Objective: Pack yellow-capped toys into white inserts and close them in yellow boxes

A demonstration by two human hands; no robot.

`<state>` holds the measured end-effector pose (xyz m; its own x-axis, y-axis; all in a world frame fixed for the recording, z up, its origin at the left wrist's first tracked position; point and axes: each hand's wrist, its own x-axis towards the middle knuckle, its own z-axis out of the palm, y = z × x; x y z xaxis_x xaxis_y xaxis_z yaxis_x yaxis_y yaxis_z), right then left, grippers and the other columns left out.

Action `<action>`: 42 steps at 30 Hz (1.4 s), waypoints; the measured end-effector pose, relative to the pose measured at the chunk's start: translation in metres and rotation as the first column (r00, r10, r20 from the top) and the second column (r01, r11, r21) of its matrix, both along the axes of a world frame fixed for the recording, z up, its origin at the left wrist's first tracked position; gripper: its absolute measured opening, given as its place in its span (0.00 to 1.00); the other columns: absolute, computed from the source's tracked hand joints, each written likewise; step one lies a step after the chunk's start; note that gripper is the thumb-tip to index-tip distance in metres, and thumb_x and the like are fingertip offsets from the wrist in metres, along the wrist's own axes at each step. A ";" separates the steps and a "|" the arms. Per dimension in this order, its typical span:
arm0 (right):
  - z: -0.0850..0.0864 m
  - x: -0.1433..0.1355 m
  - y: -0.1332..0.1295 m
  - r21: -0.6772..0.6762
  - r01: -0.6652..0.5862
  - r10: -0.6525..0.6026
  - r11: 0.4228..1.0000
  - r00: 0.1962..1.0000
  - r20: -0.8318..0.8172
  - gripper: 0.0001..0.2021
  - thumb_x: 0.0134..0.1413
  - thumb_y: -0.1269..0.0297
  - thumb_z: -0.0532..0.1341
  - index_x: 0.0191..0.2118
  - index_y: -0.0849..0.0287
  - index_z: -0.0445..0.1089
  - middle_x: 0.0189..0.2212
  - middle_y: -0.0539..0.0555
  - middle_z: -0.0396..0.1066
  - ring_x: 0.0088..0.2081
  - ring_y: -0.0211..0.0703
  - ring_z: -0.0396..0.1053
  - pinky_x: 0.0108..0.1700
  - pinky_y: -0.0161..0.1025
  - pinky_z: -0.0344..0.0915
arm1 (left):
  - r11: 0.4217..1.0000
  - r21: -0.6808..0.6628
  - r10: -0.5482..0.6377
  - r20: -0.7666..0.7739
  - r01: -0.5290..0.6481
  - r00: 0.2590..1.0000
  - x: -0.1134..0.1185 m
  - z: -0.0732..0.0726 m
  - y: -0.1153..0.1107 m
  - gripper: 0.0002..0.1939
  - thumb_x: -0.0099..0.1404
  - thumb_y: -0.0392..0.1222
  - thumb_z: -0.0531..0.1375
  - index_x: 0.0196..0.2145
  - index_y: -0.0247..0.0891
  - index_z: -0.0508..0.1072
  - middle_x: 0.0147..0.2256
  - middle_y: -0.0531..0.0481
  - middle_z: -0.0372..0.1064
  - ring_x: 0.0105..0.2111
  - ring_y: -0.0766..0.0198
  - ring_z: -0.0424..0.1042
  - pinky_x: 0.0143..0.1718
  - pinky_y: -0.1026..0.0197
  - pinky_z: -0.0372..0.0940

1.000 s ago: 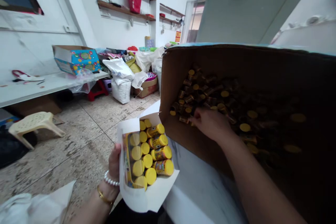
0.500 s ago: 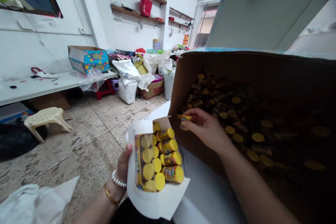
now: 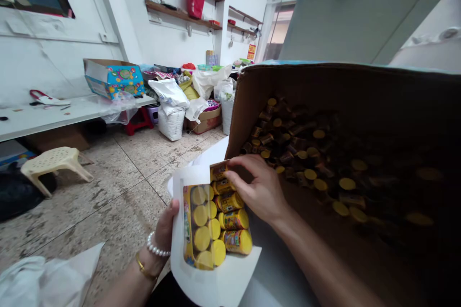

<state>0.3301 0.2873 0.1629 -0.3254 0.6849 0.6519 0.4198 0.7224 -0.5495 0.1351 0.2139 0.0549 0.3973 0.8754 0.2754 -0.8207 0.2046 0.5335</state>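
Observation:
My left hand (image 3: 166, 224) grips the left side of an open white cardboard box (image 3: 236, 271) with a clear window. Inside, small yellow-lidded jars (image 3: 236, 241) lie in rows; some have lids facing up, and others rest on their sides along the right edge. At the box's far right corner is my right hand (image 3: 257, 188), thumb and fingers closed on a small jar (image 3: 218, 171) in the corner. The fingers partly cover it and the jars just below.
A large brown carton (image 3: 239, 110) stands open on the right, with many similar loose jars (image 3: 310, 174) in its shadowed inside. To the left are a cream plastic stool (image 3: 54, 163) and a white bench (image 3: 77, 110) bearing a blue box (image 3: 126, 80). White sacks (image 3: 171, 120) stand farther back.
My right hand has brought a jar leftward from the carton's mouth to the white box's far corner. My left hand still holds the box. The view has shifted slightly.

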 end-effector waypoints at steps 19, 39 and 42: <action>-0.057 0.065 0.074 -0.078 0.393 -0.250 0.916 0.715 0.653 0.17 0.54 0.72 0.58 0.50 0.62 0.72 0.48 0.67 0.73 0.44 0.57 0.73 0.43 0.46 0.66 | 0.987 -0.091 0.137 0.013 -0.135 0.991 0.005 0.006 0.004 0.32 0.64 0.63 0.57 0.58 0.41 0.69 0.58 0.40 0.69 0.65 0.42 0.58 0.66 0.37 0.50; 0.041 0.028 -0.018 -0.057 -0.292 0.284 0.955 0.842 0.459 0.08 0.60 0.65 0.60 0.39 0.54 0.77 0.37 0.51 0.78 0.40 0.41 0.72 0.44 0.36 0.66 | 0.970 -0.054 0.240 0.110 -0.236 0.964 0.012 0.010 -0.004 0.30 0.64 0.66 0.54 0.56 0.47 0.71 0.59 0.47 0.69 0.66 0.43 0.55 0.65 0.41 0.54; 0.018 0.062 0.033 0.038 0.325 -0.295 0.945 0.796 0.528 0.13 0.65 0.61 0.54 0.42 0.53 0.77 0.39 0.52 0.78 0.41 0.42 0.73 0.44 0.37 0.66 | 0.974 -0.038 0.226 0.115 -0.223 0.967 0.012 0.012 -0.004 0.27 0.64 0.64 0.56 0.54 0.48 0.72 0.61 0.47 0.66 0.67 0.43 0.53 0.67 0.39 0.49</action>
<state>0.3924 0.3201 0.1812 -0.3690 0.8352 0.4077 0.8493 0.4812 -0.2170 0.1469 0.2102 0.0665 0.1561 0.9454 0.2860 -0.9037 0.0199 0.4277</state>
